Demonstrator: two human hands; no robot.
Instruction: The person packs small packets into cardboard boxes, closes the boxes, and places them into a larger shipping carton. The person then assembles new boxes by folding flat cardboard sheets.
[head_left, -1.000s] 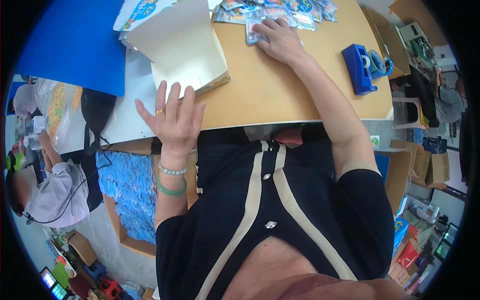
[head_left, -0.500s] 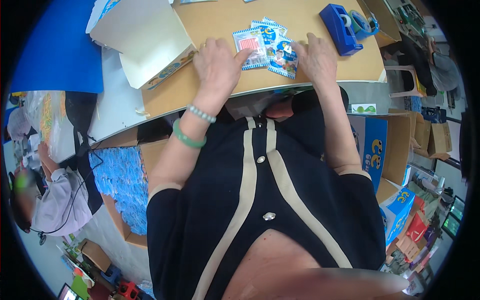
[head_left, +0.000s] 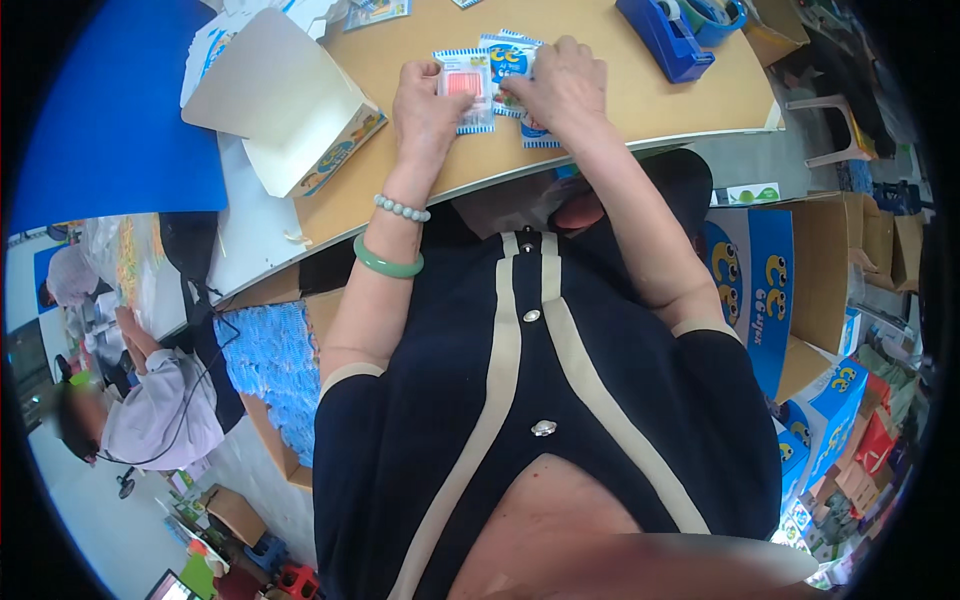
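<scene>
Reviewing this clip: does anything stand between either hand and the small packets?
Nothing visible does: the left hand has its thumb over the pink-filled packet, and the right hand partly covers the blue-and-white packets.

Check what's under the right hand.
Blue-and-white packets show partly from under the right hand; the portions it covers, and the exact packet count, can't be seen.

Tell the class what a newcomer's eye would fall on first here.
Probably the large blue panel at upper left, with the open box to its right. Then the pink-showing packet at the left fingers, near the front edge of the table, and the blue tape dispenser at upper right.
</scene>
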